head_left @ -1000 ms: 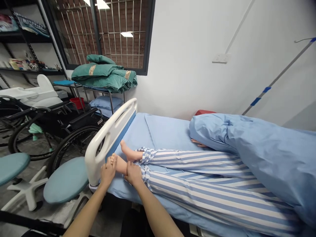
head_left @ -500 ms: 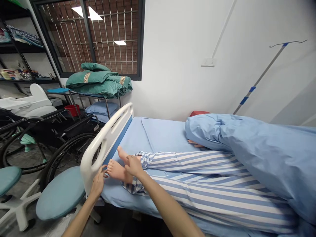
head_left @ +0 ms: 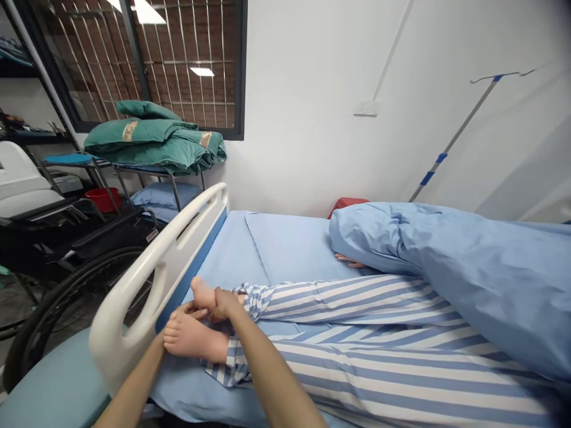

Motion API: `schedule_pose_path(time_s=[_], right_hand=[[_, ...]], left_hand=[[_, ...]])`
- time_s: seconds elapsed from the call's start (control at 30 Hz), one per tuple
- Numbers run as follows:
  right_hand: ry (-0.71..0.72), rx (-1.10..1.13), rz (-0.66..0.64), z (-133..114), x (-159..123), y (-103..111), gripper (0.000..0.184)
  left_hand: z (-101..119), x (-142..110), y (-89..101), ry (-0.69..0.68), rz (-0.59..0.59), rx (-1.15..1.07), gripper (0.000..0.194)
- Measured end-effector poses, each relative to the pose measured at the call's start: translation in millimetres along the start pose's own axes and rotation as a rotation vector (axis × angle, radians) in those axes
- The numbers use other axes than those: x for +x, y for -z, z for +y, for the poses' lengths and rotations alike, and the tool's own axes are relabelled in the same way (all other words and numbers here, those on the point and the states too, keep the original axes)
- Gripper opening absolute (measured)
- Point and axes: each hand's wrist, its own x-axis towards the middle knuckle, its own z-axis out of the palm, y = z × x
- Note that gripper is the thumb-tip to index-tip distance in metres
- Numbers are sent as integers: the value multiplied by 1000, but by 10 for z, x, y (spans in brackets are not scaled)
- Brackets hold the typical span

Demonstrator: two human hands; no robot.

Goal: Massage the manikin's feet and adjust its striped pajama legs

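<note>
A lying figure in blue-and-white striped trousers (head_left: 339,300) has two bare, doll-like feet towards the bed's end. My right hand (head_left: 225,303) curls round the ankle and heel of the far foot (head_left: 203,292). Behind the toes of the near foot (head_left: 196,339), my left hand (head_left: 190,310) reaches across with its fingers stretched towards the far foot's heel. The near foot hides part of that hand, and I cannot tell how firmly its fingers touch. Both feet rest on the blue sheet (head_left: 285,244).
The white footboard (head_left: 107,333) stands close to my left forearm. A bunched blue quilt (head_left: 446,255) covers the figure's upper part. To the left are a wheelchair (head_left: 89,261) and a round stool (head_left: 53,380). Green folded bedding (head_left: 156,139) lies under the window.
My left hand has moved from beside the near foot's toes to between the feet. My right hand has shifted onto the far ankle. The view has come closer to the feet.
</note>
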Motion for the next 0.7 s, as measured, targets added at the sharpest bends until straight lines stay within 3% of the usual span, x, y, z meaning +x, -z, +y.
schedule_pose_path(time_s=[0.07,0.17,0.4,0.7], right_hand=[[12,-3,2,13,19,-18,74],[18,-3,14,26,7,-35,73],[23,22,50,44,-7,-88,65],[20,27,73,40,-30,-94,66]], left_hand=[[12,-75,-130,39,259,266,56],[3,-84,-239,24,375,421,53],[-72,-2,-320,32,402,441,49],[-27,-63,-254,-5,415,440,48]])
